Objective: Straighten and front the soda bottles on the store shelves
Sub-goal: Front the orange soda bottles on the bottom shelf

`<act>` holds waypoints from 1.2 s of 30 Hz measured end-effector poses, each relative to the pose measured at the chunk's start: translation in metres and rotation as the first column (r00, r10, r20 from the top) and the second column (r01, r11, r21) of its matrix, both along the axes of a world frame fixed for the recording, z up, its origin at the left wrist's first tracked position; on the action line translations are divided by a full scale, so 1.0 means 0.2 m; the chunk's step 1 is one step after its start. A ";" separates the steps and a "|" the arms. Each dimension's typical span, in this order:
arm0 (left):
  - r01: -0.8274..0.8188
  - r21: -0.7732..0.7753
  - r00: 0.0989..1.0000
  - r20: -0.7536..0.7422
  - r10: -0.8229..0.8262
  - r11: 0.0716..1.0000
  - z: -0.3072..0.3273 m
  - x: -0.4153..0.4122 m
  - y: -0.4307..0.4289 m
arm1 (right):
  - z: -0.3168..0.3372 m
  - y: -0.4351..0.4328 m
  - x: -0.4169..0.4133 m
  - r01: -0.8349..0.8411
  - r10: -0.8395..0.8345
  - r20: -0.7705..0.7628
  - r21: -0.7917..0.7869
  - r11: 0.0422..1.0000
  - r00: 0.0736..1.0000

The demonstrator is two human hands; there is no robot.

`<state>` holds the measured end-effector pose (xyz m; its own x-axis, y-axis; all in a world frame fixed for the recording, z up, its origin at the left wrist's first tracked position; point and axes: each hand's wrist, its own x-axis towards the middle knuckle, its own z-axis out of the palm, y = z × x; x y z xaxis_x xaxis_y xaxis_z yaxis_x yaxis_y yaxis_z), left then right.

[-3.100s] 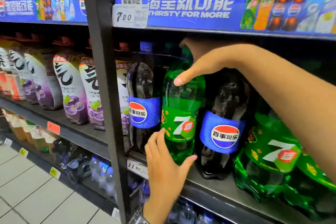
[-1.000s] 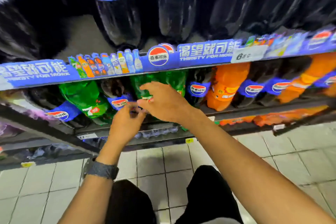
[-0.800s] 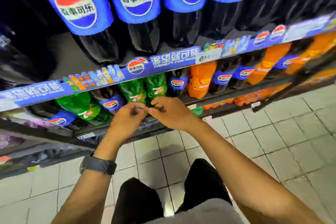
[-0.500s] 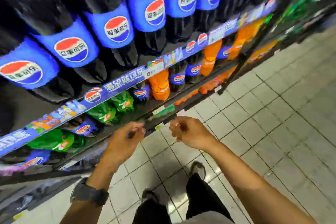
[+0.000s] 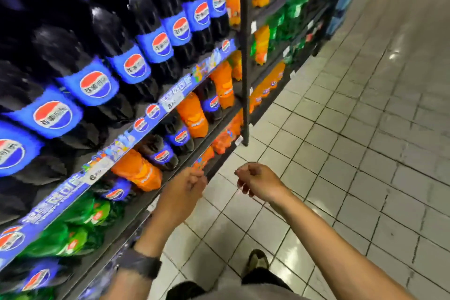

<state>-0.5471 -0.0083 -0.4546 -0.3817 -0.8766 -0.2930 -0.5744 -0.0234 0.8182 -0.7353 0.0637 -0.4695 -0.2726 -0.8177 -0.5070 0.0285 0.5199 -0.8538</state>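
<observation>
Two hands curled, apparently empty through blur: left hand, right hand, both off shelf. Risk: hurried reach knocks crowded orange soda bottles off edge.

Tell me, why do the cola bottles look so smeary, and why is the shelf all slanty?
Head view: the cola bottles at left are smeared by what looks like motion blur, so their labels are fuzzy. The wide, tilted lens makes the shelf slant and curve. White glare shines on the floor tiles. The left hand and right hand look sharper.
</observation>
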 end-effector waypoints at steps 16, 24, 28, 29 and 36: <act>0.185 -0.070 0.983 0.021 -0.184 0.980 -0.12 -1.16 -0.43 | 0.05 0.05 -1.14 0.353 -0.352 0.073 -0.004 0.936 0.933; 0.241 0.163 0.970 -0.028 -0.240 0.957 -0.35 -2.00 -0.78 | -0.10 -0.14 -1.99 -0.136 0.288 -0.424 0.352 0.926 0.859; 0.288 0.211 0.958 -0.069 -0.279 0.934 -0.28 -2.48 -0.93 | -0.07 -0.19 -2.43 -0.140 0.409 -0.482 0.501 0.854 0.775; 0.297 0.197 0.955 -0.060 -0.290 0.935 -0.24 -2.59 -0.97 | -0.06 -0.20 -2.54 -0.127 0.411 -0.489 0.513 0.849 0.769; 0.309 0.138 0.942 -0.181 -0.283 0.941 -0.13 -3.16 -1.21 | -0.04 -0.37 -3.18 -0.164 0.429 -0.502 0.487 0.858 0.751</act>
